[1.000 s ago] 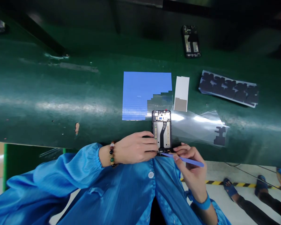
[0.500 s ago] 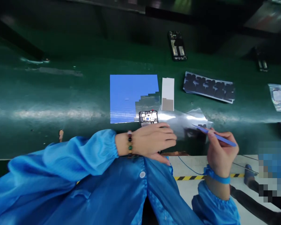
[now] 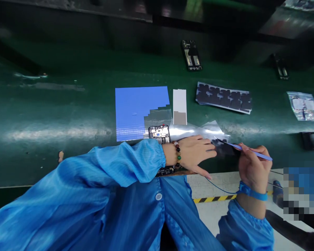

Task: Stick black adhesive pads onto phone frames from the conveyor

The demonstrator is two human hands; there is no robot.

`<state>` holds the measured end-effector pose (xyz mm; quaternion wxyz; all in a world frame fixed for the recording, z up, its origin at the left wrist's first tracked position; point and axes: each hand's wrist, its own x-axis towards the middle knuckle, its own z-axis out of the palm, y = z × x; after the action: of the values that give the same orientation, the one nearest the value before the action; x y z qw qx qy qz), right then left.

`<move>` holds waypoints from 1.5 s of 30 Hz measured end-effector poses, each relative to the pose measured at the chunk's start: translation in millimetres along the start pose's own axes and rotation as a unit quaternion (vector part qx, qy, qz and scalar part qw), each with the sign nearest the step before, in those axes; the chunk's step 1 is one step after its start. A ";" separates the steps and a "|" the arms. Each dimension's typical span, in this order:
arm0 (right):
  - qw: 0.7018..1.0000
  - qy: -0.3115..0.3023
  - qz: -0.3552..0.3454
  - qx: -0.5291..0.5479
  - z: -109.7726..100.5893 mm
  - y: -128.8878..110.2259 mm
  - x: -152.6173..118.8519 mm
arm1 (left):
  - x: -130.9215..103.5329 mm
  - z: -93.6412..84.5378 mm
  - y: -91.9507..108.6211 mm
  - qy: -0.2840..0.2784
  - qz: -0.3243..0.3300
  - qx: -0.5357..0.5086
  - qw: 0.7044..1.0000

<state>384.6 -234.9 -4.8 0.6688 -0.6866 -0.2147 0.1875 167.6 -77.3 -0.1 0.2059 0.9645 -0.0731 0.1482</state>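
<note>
My left hand (image 3: 195,153) lies palm down with its fingers stretched out, touching the near part of a clear plastic film (image 3: 184,131). A phone with its back off (image 3: 159,132) lies under my left wrist and sleeve, its middle hidden. In my right hand (image 3: 255,167) I grip blue tweezers (image 3: 253,151) with a dark front end. Their tip points left and meets a black die-cut sticker (image 3: 221,143) on the film, just beyond my left fingertips. Whether the tip has caught the sticker's edge I cannot tell.
Nearby lie a blue sheet (image 3: 138,108), a white strip (image 3: 179,101) and a sheet of black stickers (image 3: 223,98). Opened phones (image 3: 192,55) stand farther back. At right are a clear bag (image 3: 303,106) and a dark object (image 3: 312,141). Another person's leg (image 3: 290,225) shows below right.
My left hand has slid right, off the phone and onto the film by the black sticker. My right hand with the tweezers has shifted slightly right. The view has moved a little.
</note>
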 end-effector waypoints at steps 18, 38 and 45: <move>0.986 -0.167 0.014 -0.006 156.2 -21.4 -99.8 | -163.8 -82.9 -28.0 0.080 -0.276 -0.046 0.957; 0.987 -0.156 -0.004 -0.026 170.9 -18.5 -107.6 | -163.5 -75.7 -26.6 0.105 -0.280 -0.033 0.954; 0.986 -0.163 -0.002 -0.031 169.5 -17.8 -107.2 | -165.1 -73.8 -26.4 0.102 -0.259 -0.004 0.960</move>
<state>201.7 -151.1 3.9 0.6037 -0.6669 -0.3281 0.2883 -2.0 -9.3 2.2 0.2471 0.9294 0.2000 0.1876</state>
